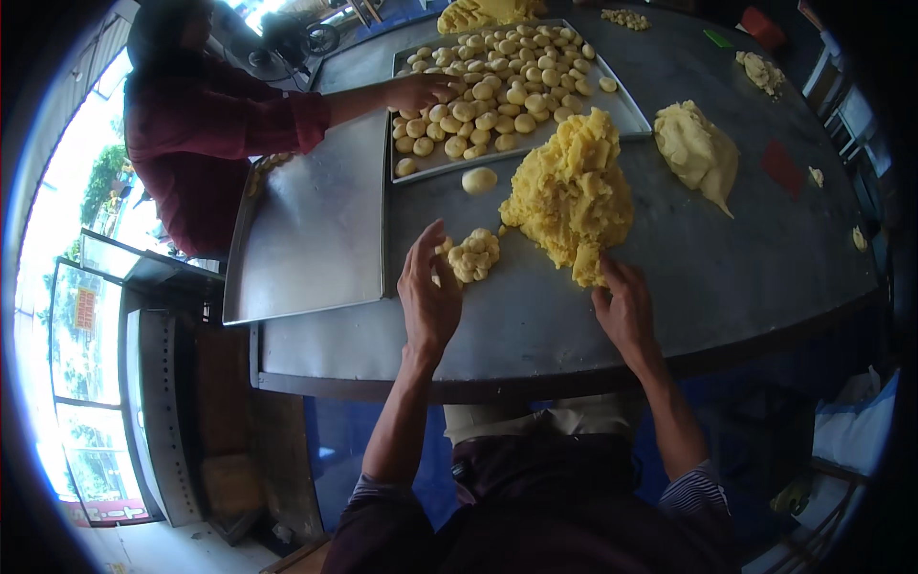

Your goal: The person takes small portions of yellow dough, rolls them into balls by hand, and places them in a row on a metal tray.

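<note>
Crumbly yellow mound (572, 187) on bench (708, 258), hands apart at its near side.
Mound: tall, rough, lumpy, matte — tapers to a small tip toward bench's near edge, set back from it around mid-length. Right hand (628, 311): fingertips at that tip; can't tell if pinching a piece. Left hand (430, 298): loosely curved, thumb apart from fingers, just beside a knobbly pale cluster (474, 254). One pale ball (479, 180) behind cluster. Bench dark grey, smooth, near edge bowed by lens. Tray (623, 107) of pale balls toward far edge; bare metal tray (316, 239) at left edge, sticking out past it. Smooth pale dough lump (696, 153) right of mound. Co-worker's hand (421, 92) at the balls — maroon sleeve (277, 122). Room: blue floor (363, 430), bright glass panes (88, 335) left.
</note>
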Demonstrator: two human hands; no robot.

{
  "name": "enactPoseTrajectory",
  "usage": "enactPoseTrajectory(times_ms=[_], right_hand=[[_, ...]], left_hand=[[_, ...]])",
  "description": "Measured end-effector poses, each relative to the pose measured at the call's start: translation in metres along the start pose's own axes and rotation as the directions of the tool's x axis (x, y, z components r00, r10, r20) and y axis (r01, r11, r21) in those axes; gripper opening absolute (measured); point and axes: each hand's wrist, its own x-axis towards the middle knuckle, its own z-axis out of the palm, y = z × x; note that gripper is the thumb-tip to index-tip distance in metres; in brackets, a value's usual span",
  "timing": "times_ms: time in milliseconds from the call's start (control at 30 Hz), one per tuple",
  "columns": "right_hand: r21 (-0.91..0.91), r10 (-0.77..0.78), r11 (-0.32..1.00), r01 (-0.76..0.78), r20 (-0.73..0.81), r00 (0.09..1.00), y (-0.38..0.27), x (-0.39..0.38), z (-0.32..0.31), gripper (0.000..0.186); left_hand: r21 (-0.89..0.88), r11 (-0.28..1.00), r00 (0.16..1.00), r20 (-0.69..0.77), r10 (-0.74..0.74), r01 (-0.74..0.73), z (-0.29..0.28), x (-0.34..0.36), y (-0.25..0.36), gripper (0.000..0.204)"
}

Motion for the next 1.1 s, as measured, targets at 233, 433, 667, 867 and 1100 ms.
enactPoseTrajectory(times_ms=[233,433,667,867,1100], right_hand=[[-0.134,-0.062,0.988,0.082,0.145,0.987,0.011,0.017,-0.036,0.048],[-0.313,-0.022,0.950,-0.012,-0.105,0.994,-0.009,-0.023,-0.019,0.044],[-0.036,0.039,0.999,-0.040,-0.030,0.999,0.007,-0.011,-0.019,0.035],[-0.087,-0.022,0.996,0.022,0.003,1.000,0.012,-0.003,-0.006,0.028],[-0.179,0.034,0.984,0.003,0.205,0.978,0.007,0.012,-0.047,0.032]], left_hand=[[0.378,0.920,0.990,0.132,0.051,-0.098,-0.012,-0.039,-0.083,0.023],[0.313,0.918,0.969,-0.095,-0.226,0.245,-0.037,-0.057,-0.055,0.013],[0.328,0.931,0.967,0.242,0.083,-0.163,-0.005,-0.078,-0.033,0.024],[0.509,0.754,0.900,0.353,0.258,-0.415,0.023,-0.069,-0.009,0.026],[0.459,0.727,0.858,0.323,0.399,-0.511,0.074,-0.018,-0.039,0.038]])
